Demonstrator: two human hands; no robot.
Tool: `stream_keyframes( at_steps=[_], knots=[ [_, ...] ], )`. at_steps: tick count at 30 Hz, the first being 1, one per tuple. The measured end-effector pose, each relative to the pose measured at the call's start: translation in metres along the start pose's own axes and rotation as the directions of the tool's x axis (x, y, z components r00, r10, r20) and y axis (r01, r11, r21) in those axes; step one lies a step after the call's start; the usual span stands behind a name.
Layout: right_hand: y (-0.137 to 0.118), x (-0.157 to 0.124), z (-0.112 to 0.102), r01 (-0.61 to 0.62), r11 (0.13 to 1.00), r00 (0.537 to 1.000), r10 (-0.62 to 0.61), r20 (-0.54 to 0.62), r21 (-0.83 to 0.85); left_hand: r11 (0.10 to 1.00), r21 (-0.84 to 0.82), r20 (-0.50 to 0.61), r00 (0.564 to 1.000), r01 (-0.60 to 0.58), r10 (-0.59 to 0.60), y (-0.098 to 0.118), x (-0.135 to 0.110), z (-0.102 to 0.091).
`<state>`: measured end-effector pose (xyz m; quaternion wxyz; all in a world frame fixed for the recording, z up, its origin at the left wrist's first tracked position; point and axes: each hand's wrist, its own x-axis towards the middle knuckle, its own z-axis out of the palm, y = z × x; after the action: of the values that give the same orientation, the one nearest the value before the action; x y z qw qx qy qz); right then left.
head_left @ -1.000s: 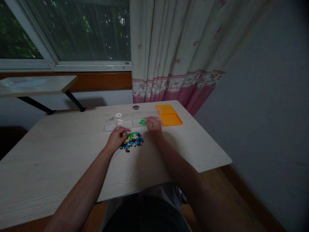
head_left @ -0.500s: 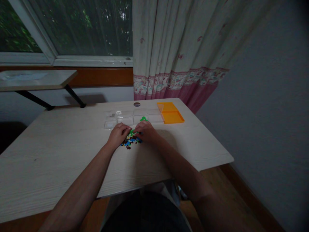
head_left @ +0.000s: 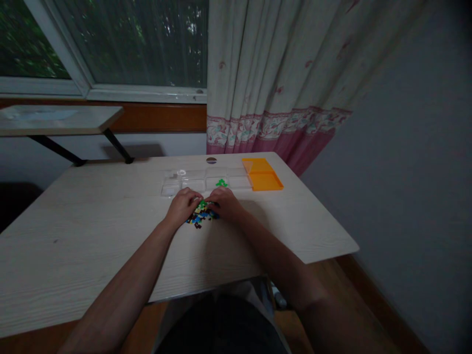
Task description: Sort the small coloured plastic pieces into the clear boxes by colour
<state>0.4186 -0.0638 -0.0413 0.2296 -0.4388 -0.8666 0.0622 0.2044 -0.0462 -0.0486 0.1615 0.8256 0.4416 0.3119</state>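
A small heap of coloured pieces [head_left: 201,214], green, blue, yellow and dark brown, lies on the pale wooden table [head_left: 92,231]. My left hand [head_left: 182,205] rests on the heap's left side with its fingers curled down. My right hand [head_left: 224,201] covers the heap's right side, fingers bent onto the pieces. What either hand pinches is hidden. Just beyond the hands stands a clear compartment tray [head_left: 191,182]; one compartment holds a few green pieces [head_left: 221,183].
An orange lid or tray [head_left: 262,180] lies at the clear tray's right end. A small dark round object [head_left: 211,160] sits near the table's far edge. A second table [head_left: 55,119] stands at the left under the window; a curtain [head_left: 273,78] hangs behind.
A second ago my right hand was at the clear tray by the green pieces; it has come back to the heap. My left hand has stayed on the heap.
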Motion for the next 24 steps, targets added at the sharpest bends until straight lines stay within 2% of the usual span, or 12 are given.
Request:
stream_keyframes(
  at_steps=[8,13,17,21,24],
  knots=[
    [0.003,0.001,0.003,-0.014,0.999,0.999,0.015,-0.043,0.031,1.000,0.010,-0.018,1.000,-0.007,0.007,0.000,0.001,0.000],
    [0.006,0.000,0.004,-0.120,0.992,0.980,0.124,-0.158,0.035,1.000,0.002,-0.026,1.000,-0.014,0.014,-0.002,0.001,0.002],
    [0.013,0.002,0.004,-0.255,0.964,0.929,0.264,-0.258,0.071,0.999,-0.039,-0.032,0.999,-0.001,-0.001,0.000,0.000,0.000],
    [0.029,0.003,0.005,-0.385,0.916,0.840,0.397,-0.369,0.109,0.999,-0.042,0.001,1.000,0.011,-0.011,0.002,0.000,-0.002],
    [0.043,0.001,0.006,-0.430,0.895,0.779,0.433,-0.453,0.115,0.999,-0.030,0.003,1.000,0.010,-0.010,0.000,0.001,-0.001]
  ],
)
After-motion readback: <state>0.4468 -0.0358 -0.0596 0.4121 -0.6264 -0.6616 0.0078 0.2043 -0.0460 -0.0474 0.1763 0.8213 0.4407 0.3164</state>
